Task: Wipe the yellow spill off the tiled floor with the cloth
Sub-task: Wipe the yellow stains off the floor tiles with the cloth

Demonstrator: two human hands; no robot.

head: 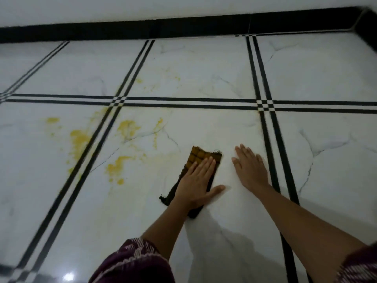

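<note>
Two bare hands are resting flat on a white, marble-patterned tiled floor (214, 64), seen from above by a camera on the person's head. The left hand (196, 181) is lying palm down on a dark brown and mustard checked cloth (199, 157), fingers stretched out and pressing it against the tile rather than gripping it; the cloth's frayed far edge and near corner are poking out beyond the hand. The right hand (252, 167) is lying just beside the cloth, released and empty, fingers spread, palm flat on the bare tile next to a pair of black lines. Both forearms are reaching in from the bottom of the view, with patterned maroon sleeves (132, 262) showing at the lower edge. The yellow spill (79, 139) is sitting well to the left of the cloth, apart from it: thick patches and splashes are lying across the same tile and over the double black lines into the tile on the left, and fainter yellow smears are trailing up into the tile beyond. Pairs of thin black lines are crossing the floor in a grid, and a black skirting strip (183, 27) is running along the foot of the pale wall at the top.
</note>
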